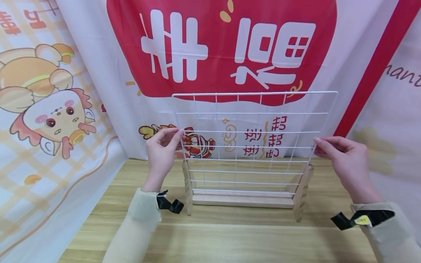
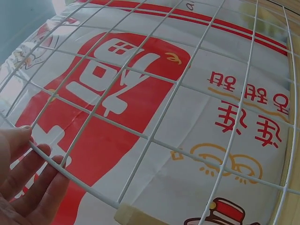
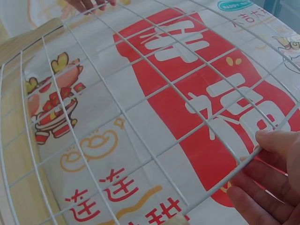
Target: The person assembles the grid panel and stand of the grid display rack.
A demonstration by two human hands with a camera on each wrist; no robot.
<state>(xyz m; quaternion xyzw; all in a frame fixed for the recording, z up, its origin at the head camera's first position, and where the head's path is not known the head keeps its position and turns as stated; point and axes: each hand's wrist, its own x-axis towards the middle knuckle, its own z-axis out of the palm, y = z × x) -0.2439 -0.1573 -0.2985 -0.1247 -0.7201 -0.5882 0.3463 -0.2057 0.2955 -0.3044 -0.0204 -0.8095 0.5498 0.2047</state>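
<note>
A white wire grid panel (image 1: 254, 94) stands upright, its lower part between the two side posts of a light wooden stand (image 1: 243, 200). Its bottom wires come down close to the stand's crossbar. My left hand (image 1: 162, 149) pinches the panel's left edge wire above the left post. On the opposite side, my right hand (image 1: 348, 160) pinches the right edge wire at about the same height. In the left wrist view, thumb and fingers (image 2: 47, 192) lie on either side of the frame wire. The right wrist view shows the right thumb (image 3: 276, 140) against the other edge.
The stand rests on a wood-grain table (image 1: 230, 241). Behind it hangs a white cloth with a large red printed patch (image 1: 217, 44). A cartoon-printed cloth (image 1: 49, 109) closes off the left side, and another pale cloth (image 1: 388, 120) hangs at the right.
</note>
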